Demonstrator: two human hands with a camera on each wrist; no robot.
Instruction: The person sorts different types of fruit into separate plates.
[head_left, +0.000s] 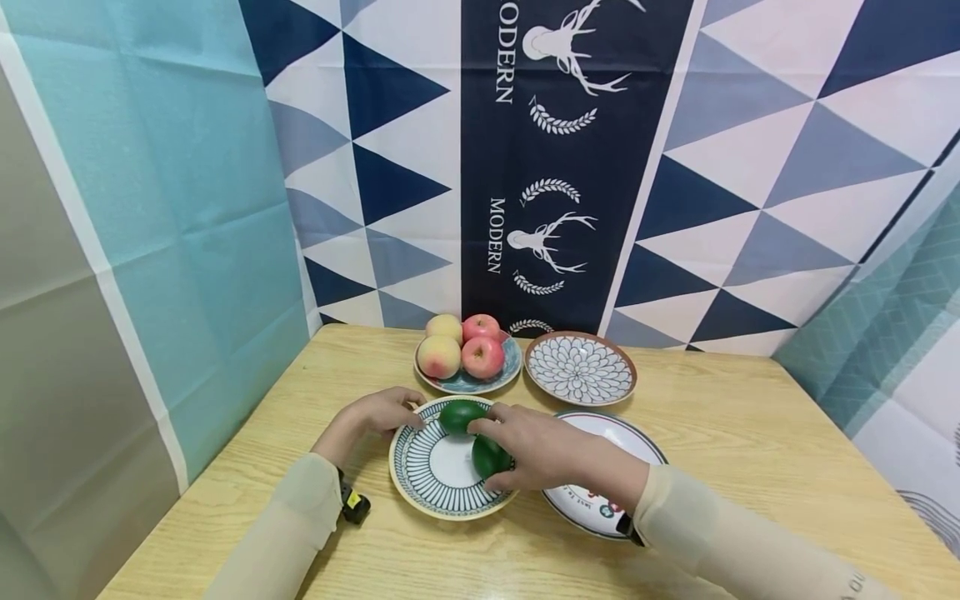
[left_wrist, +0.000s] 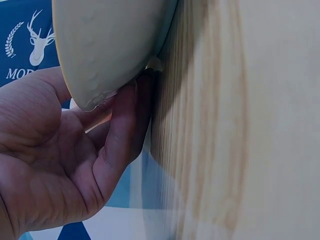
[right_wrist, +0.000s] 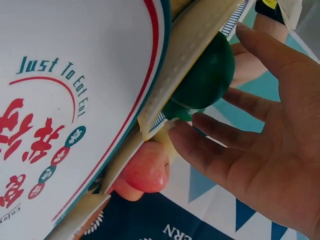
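From the head view, we see the striped plate (head_left: 452,462) on the wooden worktop (head_left: 720,417), with two green fruits in it: the far green fruit (head_left: 459,415) towards its back and the near green fruit (head_left: 489,457) on its right side. At its left edge is the left hand (head_left: 386,410); over its right side, the right hand (head_left: 542,446) arches about the near green fruit. Behind the striped plate we find a blue fruit plate (head_left: 468,386) bearing two peaches (head_left: 438,357) and two apples (head_left: 483,358). Behind it to the right lies a brown-rimmed petal plate (head_left: 579,369), and just to its right a white plate (head_left: 611,429), partly hidden by the right arm.

From the left wrist, we look at the striped plate's pale underside. The left hand grips its rim, thumb (left_wrist: 52,82) on one side and fingers (left_wrist: 120,125) bent beneath.

From the right wrist, we see the right hand's fingers spread and slightly bent, their tips by the two green fruits in the striped plate, the thumb standing apart. We cannot tell whether any fingertip touches a fruit. The white plate's red lettering shows clearly beside the striped plate.
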